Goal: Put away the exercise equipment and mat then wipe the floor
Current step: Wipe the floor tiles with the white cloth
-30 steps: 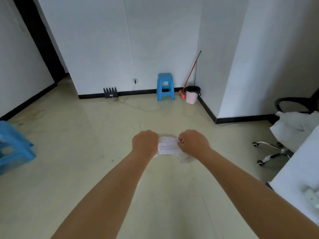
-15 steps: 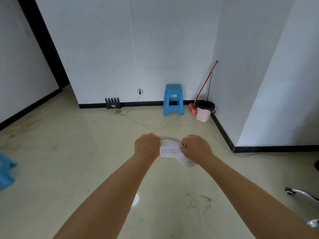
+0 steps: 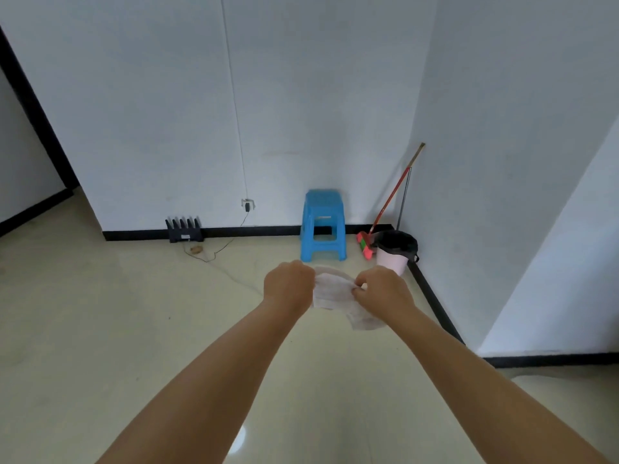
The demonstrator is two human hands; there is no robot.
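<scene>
White cloth [image 3: 335, 293], edges hidden by fists

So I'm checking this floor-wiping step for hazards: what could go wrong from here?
1. The thin wipe is stretched between the left hand and right hand; it might tear.
2. A cable trails across the floor ahead; wiping there could snag it.
3. The glossy floor may turn slippery once wet.

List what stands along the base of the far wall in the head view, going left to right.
black router with upright antennas → wall socket with a plug → blue plastic stool → red broom → pink bin with a black liner, in the corner.
</scene>
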